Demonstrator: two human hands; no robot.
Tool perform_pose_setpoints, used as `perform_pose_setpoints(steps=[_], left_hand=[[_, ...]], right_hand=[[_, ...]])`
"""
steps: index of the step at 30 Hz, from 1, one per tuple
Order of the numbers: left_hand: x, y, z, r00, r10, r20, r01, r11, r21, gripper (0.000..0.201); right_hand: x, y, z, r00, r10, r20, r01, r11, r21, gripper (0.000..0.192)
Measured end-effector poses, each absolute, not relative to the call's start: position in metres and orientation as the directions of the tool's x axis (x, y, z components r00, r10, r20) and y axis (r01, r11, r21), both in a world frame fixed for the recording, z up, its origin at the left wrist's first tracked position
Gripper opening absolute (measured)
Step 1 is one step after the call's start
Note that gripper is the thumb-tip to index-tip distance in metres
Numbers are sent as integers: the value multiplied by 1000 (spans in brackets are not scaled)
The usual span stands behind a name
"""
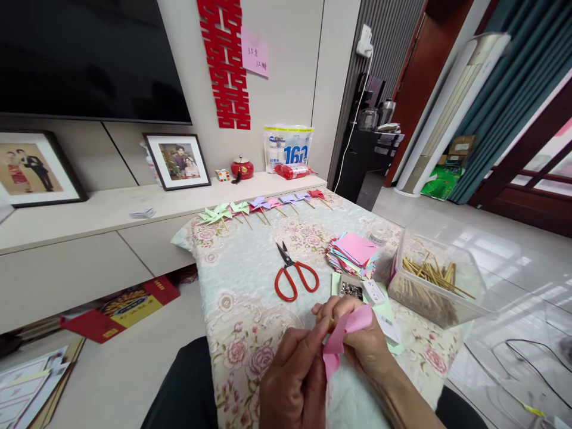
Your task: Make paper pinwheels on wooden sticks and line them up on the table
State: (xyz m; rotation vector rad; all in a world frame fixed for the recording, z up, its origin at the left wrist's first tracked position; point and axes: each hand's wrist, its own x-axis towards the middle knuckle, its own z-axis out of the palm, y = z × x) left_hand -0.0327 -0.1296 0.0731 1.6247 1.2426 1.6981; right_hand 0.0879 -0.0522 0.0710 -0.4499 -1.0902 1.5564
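Observation:
A folded piece of pink paper, its corners curled over, is held above the near part of the table. My right hand is closed round it from the right. My left hand pinches at its left edge, with the thumb and finger pressed together; whatever small thing may lie between those fingertips is hidden. Just beyond my hands sit a small open box of metal pins and a white little box. Scissors with red handles lie open on the cloth to the left.
A stack of coloured paper squares lies beyond the boxes. On the right stands a clear plastic bin of wooden sticks. Several finished paper pinwheels line the far edge of the flowered tablecloth. A white cabinet runs behind.

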Motion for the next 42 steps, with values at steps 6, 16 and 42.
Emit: perform_pose_setpoints(steps=[6,16,42], left_hand=[[-32,-131,75,-174,820,546,323,-476,818,49],[-34,-130,72,-168,815,554,341,-480,809,48],[-34,-129,69,-184,765,617,487,-475,733,40]], right_hand=[[87,-52,70,-300,914,272,-579,51,-814,17],[86,-50,67,-288,921,263,-570,56,-820,20],[87,-46,52,-291,892,346,-536,148,-831,10]])
